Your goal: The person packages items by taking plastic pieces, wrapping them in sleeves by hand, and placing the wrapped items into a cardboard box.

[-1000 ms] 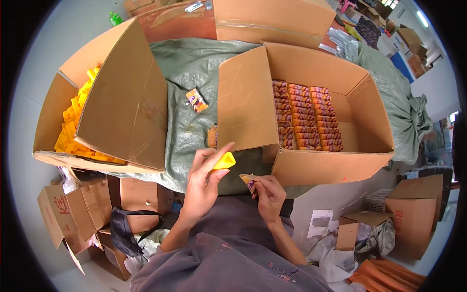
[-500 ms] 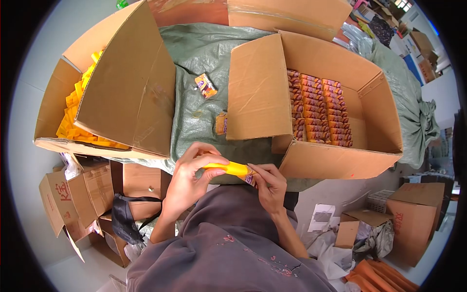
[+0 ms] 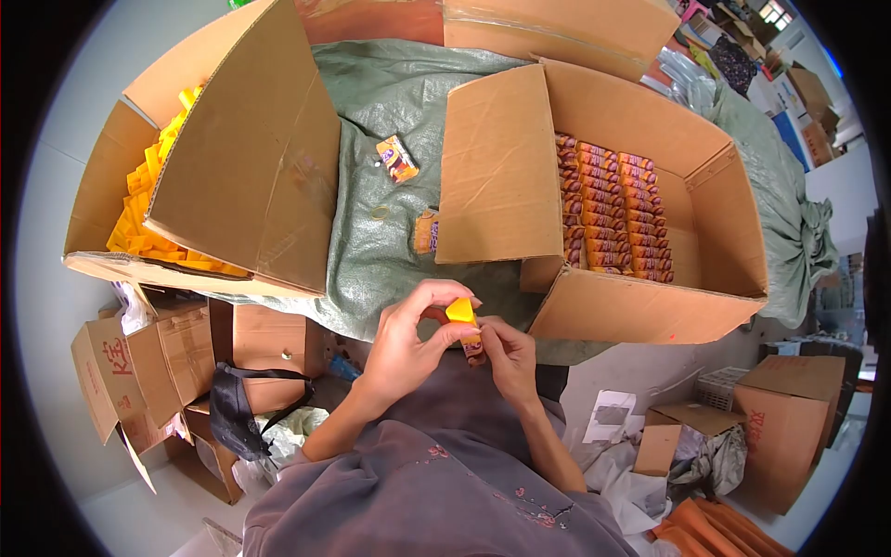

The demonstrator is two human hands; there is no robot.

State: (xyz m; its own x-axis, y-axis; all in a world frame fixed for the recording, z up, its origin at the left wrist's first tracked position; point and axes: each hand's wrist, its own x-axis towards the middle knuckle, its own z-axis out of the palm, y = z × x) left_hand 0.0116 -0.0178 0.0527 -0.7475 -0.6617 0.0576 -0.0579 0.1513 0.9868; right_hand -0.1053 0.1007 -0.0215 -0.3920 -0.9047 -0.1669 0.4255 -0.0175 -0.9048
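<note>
A yellow tube [image 3: 460, 310] met a printed sleeve [image 3: 474, 352] between left hand [image 3: 404, 342] and right hand [image 3: 510, 364].
The left grip was closed around the tube — thumb and forefinger at its sides — while the right grip pinched the sleeve. Beyond stood a flapped carton [image 3: 251, 167] of yellow pieces [image 3: 153, 200] and another carton [image 3: 640, 313] with rows of printed packs [image 3: 605, 212].

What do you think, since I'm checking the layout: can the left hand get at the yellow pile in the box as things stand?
Probably not directly: the left hand holds a yellow piece, and a raised cardboard flap stands between that hand and the yellow pile.
</note>
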